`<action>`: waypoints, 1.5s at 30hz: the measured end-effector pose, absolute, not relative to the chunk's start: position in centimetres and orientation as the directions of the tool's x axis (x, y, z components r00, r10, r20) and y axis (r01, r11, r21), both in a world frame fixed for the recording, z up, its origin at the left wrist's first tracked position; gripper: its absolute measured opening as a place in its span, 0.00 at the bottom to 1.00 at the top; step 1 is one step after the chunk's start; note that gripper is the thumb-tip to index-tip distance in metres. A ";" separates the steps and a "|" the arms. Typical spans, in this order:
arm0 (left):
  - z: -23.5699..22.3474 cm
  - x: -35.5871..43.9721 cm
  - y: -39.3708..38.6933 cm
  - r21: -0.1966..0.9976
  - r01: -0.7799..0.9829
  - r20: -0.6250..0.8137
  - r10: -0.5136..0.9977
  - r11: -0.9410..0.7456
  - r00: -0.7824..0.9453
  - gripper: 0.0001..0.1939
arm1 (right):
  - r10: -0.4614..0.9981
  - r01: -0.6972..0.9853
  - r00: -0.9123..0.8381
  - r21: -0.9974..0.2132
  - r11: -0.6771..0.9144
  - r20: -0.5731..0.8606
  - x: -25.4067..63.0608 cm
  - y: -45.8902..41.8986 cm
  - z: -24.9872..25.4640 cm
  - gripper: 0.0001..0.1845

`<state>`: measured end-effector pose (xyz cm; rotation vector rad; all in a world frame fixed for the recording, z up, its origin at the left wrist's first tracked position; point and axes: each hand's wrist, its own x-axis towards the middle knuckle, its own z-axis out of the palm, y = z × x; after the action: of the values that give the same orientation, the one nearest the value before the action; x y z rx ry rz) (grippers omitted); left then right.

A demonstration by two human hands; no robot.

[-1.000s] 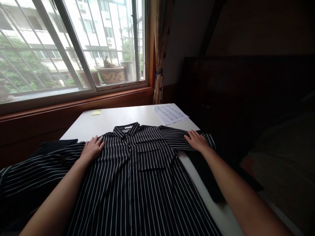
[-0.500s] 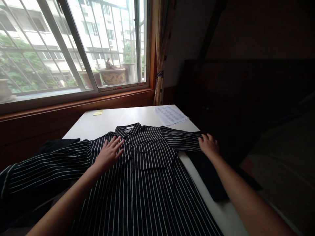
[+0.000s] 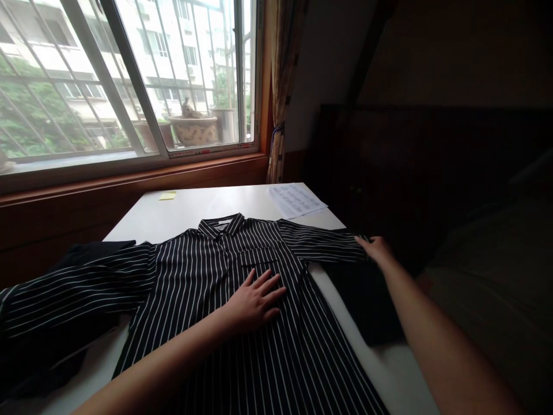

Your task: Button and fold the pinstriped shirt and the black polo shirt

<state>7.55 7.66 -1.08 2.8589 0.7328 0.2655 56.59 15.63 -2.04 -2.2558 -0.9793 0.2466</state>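
One black-and-white striped shirt (image 3: pixel 199 276), collared, lying face up across the white table (image 3: pixel 203 202), sleeves spreading. My left hand (image 3: pixel 257 301) is splaying over its chest; my right hand (image 3: pixel 375 249) is gripping the sleeve's cuff.

barred window (image 3: pixel 199 75), daylight | patterned curtain (image 3: pixel 280 86), tied | wood-trimmed wall (image 3: pixel 86 210) | white table (image 3: pixel 207 200) | right side dark

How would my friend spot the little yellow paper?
Find the white table below the barred window. Near its far left corner lies a small yellow paper. Its colour sets it apart from the bigger white printed sheets at the far right.
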 end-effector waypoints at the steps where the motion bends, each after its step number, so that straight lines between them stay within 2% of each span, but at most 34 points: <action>1: -1.2 7.6 7.5 0.219 0.457 0.130 0.490 -0.862 0.862 0.31 | 0.713 0.544 0.699 -0.688 -0.481 0.055 56.5 15.6 -2.0 0.33; 4: -1.1 7.0 7.4 0.219 0.456 0.133 0.490 -0.863 0.862 0.30 | 0.724 0.463 0.690 -0.773 -0.433 0.007 55.6 15.5 -1.7 0.34; 8: -0.5 4.8 7.6 0.211 0.478 0.131 0.509 -0.853 0.851 0.28 | 0.729 0.486 0.677 -0.807 -0.337 0.103 54.6 15.8 -0.4 0.36; 10: -0.3 3.0 8.0 0.203 0.530 0.138 0.560 -0.823 0.817 0.27 | 0.743 0.567 0.642 -0.769 -0.294 0.189 53.8 16.3 1.0 0.35; 13: -0.6 0.1 8.7 0.193 0.636 0.148 0.663 -0.748 0.734 0.26 | 0.752 0.752 0.532 -0.626 -0.207 0.390 51.1 16.9 4.6 0.30; 16: -1.5 -2.3 9.3 0.177 0.709 0.136 0.731 -0.682 0.669 0.27 | 0.736 0.915 0.270 -0.403 0.004 0.621 45.8 17.0 9.2 0.25; 18: -2.2 -3.2 9.5 0.164 0.728 0.136 0.747 -0.665 0.651 0.27 | 0.705 0.958 0.077 -0.248 0.143 0.705 41.1 16.5 12.1 0.23; 22: -2.8 -3.4 9.5 0.140 0.737 0.163 0.749 -0.662 0.642 0.28 | 0.701 0.948 -0.206 -0.040 0.317 0.683 31.3 14.5 15.3 0.20; 25: -2.9 -3.3 9.5 0.129 0.734 0.177 0.743 -0.667 0.645 0.28 | 0.715 0.895 -0.371 0.025 0.444 0.593 25.2 12.2 14.5 0.21; 27: -2.9 -3.4 9.4 0.124 0.738 0.190 0.746 -0.663 0.638 0.28 | 0.705 0.825 -0.494 0.020 0.564 0.509 22.1 10.6 12.6 0.22; 30: -3.0 -3.6 9.4 0.106 0.754 0.199 0.756 -0.649 0.623 0.23 | 0.688 0.719 -0.619 -0.079 0.691 0.378 19.6 8.5 9.0 0.29; 33: -3.1 -3.7 9.4 0.105 0.755 0.200 0.758 -0.647 0.621 0.19 | 0.718 0.711 -0.619 -0.162 0.684 0.318 19.8 7.6 6.0 0.27; 36: -3.1 -3.7 9.4 0.150 0.744 0.214 0.756 -0.651 0.618 0.18 | 0.769 0.751 -0.554 -0.207 0.627 0.320 22.4 7.8 4.5 0.22; 39: -3.0 -3.8 9.6 0.263 0.741 0.253 0.785 -0.618 0.565 0.16 | 0.808 0.795 -0.458 -0.236 0.558 0.370 26.4 8.5 3.7 0.20; 42: -2.6 -4.1 10.2 0.469 0.729 0.293 0.867 -0.498 0.404 0.15 | 0.838 0.843 -0.364 -0.238 0.482 0.407 30.5 9.1 2.7 0.21; 45: -1.7 -4.4 11.5 0.642 0.664 0.310 0.922 -0.383 0.232 0.13 | 0.867 0.884 -0.314 -0.215 0.416 0.386 33.3 9.2 1.0 0.26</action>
<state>-4.38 11.51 -1.68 2.1356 1.4628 0.9423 33.34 9.25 1.02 -1.4889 -2.2343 -0.0495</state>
